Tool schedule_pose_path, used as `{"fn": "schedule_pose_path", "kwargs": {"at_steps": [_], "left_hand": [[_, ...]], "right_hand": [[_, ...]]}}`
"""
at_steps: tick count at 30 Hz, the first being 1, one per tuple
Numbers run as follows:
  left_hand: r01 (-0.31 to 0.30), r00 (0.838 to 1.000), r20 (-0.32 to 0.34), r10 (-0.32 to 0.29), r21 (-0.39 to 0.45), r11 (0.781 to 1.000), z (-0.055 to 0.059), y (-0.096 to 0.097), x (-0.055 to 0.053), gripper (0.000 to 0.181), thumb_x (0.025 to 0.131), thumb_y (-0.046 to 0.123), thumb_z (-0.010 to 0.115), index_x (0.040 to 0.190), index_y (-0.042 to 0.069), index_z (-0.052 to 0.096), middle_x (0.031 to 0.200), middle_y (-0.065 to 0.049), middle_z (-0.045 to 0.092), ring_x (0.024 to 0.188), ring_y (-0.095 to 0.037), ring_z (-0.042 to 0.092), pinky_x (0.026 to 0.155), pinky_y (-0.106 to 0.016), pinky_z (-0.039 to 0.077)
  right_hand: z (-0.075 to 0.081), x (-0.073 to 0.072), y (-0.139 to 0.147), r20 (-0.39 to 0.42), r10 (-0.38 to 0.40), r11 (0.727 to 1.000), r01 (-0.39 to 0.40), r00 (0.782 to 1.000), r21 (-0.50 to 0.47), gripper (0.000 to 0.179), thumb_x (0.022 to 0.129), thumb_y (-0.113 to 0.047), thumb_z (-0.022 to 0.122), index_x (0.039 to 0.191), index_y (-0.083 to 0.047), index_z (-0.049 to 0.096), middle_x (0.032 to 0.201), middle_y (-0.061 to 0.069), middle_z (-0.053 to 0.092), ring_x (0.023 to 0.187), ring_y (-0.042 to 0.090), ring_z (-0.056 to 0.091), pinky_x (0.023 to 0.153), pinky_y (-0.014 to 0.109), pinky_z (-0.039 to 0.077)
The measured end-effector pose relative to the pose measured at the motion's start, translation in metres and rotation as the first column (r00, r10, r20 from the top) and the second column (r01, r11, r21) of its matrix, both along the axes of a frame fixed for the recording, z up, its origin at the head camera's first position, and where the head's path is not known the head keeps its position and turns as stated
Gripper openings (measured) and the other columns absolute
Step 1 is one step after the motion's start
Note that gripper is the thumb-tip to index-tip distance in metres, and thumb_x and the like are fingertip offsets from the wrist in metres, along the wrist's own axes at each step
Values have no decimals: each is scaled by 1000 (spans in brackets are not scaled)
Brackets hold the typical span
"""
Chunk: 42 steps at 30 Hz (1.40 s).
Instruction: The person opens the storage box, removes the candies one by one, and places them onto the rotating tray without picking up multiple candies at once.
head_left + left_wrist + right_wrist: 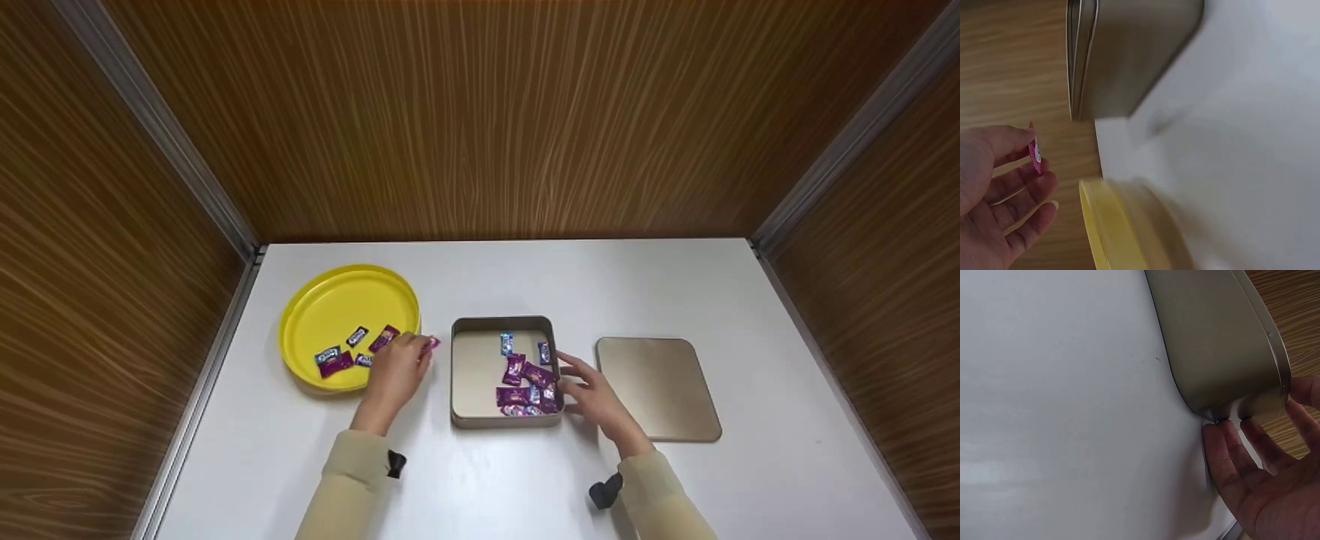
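Note:
My left hand pinches a small pink-wrapped candy between thumb and fingers, over the right rim of the yellow round tray. Several wrapped candies, purple, blue and dark, lie in the tray's near half; one purple candy is at its front. Right of the tray stands a square metal tin without its lid, with several purple and blue candies gathered along its right side. At the tin's right wall, my right hand touches the side with its fingertips, thumb up by the rim.
A flat metal lid lies on the white table to the right of the tin, partly behind my right hand. Wood-patterned panels close in the table at the back and both sides.

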State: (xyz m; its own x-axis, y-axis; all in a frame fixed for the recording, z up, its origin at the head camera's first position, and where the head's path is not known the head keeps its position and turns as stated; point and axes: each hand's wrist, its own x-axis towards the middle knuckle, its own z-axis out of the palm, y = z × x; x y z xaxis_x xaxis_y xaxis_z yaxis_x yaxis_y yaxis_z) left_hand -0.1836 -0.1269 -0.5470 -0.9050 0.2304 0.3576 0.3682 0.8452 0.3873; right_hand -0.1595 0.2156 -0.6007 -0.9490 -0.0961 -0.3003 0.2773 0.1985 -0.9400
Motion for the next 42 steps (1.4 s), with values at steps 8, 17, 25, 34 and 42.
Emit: {"fn": "schedule_pose_path", "kwargs": {"at_steps": [8,17,25,34,42], "left_hand": [[-162,986,38,161,35,986,-11,-52,-6,21,89,10,72,105,-2,69,95,-18,68,84,-37,66,69,-50,54],[-330,921,216,323,-6,944,-22,-99,-16,17,94,9,65,104,-4,63,89,-19,63,80,-36,63,69,-51,50],[-369,892,265,367,-41,928,-32,-122,-25,13,97,5,58,102,-5,62,93,-21,60,84,-38,60,72,-52,49],[-408,871,301,389,3,913,-34,-132,-28,26,101,-3,44,121,-13,57,112,-31,56,102,-44,58,90,-55,48],[-398,890,248,382,17,917,-33,-121,-25,31,99,7,55,126,-9,57,126,-31,52,114,-45,53,94,-56,45]], "right_hand": [[-1,0,0,-2,0,1000,0,1000,3,56,95,-10,58,148,-22,45,141,20,46,120,41,54,84,46,55],[2,2,-2,-14,4,1000,-4,1000,-8,57,94,-8,57,149,-20,44,141,20,45,118,40,55,82,46,56],[1,2,-3,-27,14,1000,-15,1000,-14,57,95,-8,56,149,-18,43,140,21,46,118,40,55,83,45,56],[1,3,-4,-35,26,1000,-26,999,-16,56,96,-8,57,150,-16,41,141,23,45,118,43,55,83,48,55],[26,10,-9,-25,42,999,-42,999,-3,57,97,-6,54,151,-9,38,141,26,44,120,45,53,85,48,54]]}}
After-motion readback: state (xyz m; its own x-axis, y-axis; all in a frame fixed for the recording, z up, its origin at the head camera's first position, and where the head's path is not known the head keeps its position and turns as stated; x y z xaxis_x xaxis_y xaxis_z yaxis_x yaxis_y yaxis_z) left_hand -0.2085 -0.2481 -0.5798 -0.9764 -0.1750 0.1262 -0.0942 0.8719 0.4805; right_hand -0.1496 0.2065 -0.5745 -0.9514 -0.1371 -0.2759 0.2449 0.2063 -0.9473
